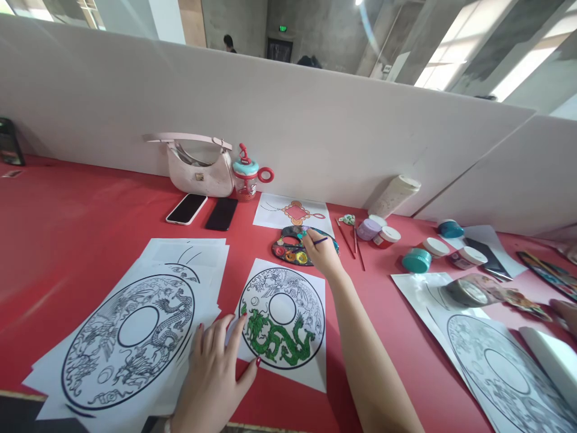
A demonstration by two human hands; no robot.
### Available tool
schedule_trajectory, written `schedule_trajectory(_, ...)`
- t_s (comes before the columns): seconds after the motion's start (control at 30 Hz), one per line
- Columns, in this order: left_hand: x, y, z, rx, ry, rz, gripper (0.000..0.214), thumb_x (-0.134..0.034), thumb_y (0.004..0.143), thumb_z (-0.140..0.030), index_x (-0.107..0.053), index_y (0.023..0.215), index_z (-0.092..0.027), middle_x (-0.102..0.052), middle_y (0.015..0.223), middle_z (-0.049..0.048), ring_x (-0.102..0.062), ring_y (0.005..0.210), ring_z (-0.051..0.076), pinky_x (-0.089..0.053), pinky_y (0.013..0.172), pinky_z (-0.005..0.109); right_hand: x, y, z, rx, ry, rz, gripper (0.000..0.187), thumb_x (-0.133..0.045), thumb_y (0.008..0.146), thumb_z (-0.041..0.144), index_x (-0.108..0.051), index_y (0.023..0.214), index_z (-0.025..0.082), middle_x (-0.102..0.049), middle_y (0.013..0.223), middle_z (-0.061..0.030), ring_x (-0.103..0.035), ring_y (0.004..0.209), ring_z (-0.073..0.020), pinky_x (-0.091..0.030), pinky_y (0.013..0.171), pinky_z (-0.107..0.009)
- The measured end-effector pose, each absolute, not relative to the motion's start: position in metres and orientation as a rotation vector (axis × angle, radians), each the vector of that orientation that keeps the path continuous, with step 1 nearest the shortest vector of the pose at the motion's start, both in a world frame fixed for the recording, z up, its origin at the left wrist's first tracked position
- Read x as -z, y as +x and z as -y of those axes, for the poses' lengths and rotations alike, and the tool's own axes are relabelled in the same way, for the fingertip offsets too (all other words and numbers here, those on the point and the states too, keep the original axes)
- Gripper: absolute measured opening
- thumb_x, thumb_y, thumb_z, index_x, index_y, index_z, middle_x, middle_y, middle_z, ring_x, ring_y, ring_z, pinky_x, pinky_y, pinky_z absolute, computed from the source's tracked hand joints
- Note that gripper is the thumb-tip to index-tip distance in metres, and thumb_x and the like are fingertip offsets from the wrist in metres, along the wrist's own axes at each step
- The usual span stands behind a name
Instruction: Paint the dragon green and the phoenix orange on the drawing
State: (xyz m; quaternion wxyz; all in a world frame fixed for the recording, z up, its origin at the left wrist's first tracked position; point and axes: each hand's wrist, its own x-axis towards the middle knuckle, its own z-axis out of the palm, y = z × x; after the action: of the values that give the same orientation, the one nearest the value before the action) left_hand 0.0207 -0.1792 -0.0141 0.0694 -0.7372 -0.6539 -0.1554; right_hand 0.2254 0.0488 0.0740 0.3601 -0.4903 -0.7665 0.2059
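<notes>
My right hand (322,249) is closed round a thin dark-handled paintbrush (320,241) above the paint palette (273,248). The brush tip is hard to make out. Red, orange, yellow and teal paints show in the wells. My left hand (220,361) lies with fingers spread, its thumb and index fingertip on the left edge of a printed sheet (315,376). On that sheet a ring design holds a dragon (279,340) painted green, while the bird part above is uncoloured. Beside my left hand is a stack of uncoloured ring-design sheets (135,325).
Behind the palette lies a knot drawing (295,211). Two phones (186,208), a white handbag (201,174) and a lidded cup (246,180) stand further left. Brushes (354,239), paint jars (416,260) and another ring sheet (500,361) occupy the right. Another person's hand (565,313) shows at the right edge.
</notes>
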Motion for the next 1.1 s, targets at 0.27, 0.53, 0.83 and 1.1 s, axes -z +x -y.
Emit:
schedule_trajectory(0.27, 0.0116, 0.0218, 0.1785, 0.458, -2.239, 1.981, 0.057, -0.051, 0.084, -0.037, -0.038, 0.138, -0.025, -0.05, 0.126, 0.0113, -0.049, 0.115, 0.03, -0.032, 0.101, 0.054, -0.0725, 0.2262, -0.05, -0.55, -1.276, 1.924, 0.031, -0.035, 0.087, 0.036, -0.03, 0.06, 0.022, -0.03, 0.048, 0.0055, -0.027, 0.048, -0.0097, -0.023, 0.049, -0.024)
schedule_trajectory(0.53, 0.0138, 0.0206, 0.1785, 0.462, -2.224, 1.956, 0.057, -0.051, 0.084, -0.037, -0.04, 0.138, -0.025, -0.05, 0.127, 0.0117, -0.05, 0.113, 0.03, -0.032, 0.101, 0.053, -0.0705, 0.2303, -0.0538, -0.544, -1.289, 1.888, 0.03, -0.037, 0.085, 0.034, -0.03, 0.058, 0.022, -0.03, 0.047, 0.0052, -0.028, 0.048, -0.0102, -0.023, 0.049, -0.025)
schedule_trajectory(0.83, 0.0148, 0.0196, 0.1792, 0.467, -2.222, 1.944, 0.059, -0.051, 0.083, -0.038, -0.038, 0.139, -0.025, -0.05, 0.127, 0.0112, -0.051, 0.113, 0.03, -0.032, 0.101, 0.053, -0.0687, 0.2327, -0.0554, -0.559, -1.303, 1.873, 0.032, -0.037, 0.086, 0.035, -0.03, 0.057, 0.023, -0.032, 0.046, 0.0049, -0.029, 0.046, -0.0104, -0.023, 0.047, -0.025)
schedule_trajectory(1.1, 0.0152, 0.0204, 0.1791, 0.456, -2.231, 1.97, 0.058, -0.051, 0.084, -0.04, -0.038, 0.139, -0.025, -0.05, 0.128, 0.0117, -0.05, 0.114, 0.03, -0.032, 0.101, 0.054, -0.069, 0.233, -0.0552, -0.592, -1.301, 1.88, 0.033, -0.037, 0.086, 0.038, -0.03, 0.057, 0.023, -0.033, 0.045, 0.0049, -0.031, 0.045, -0.0102, -0.025, 0.047, -0.024)
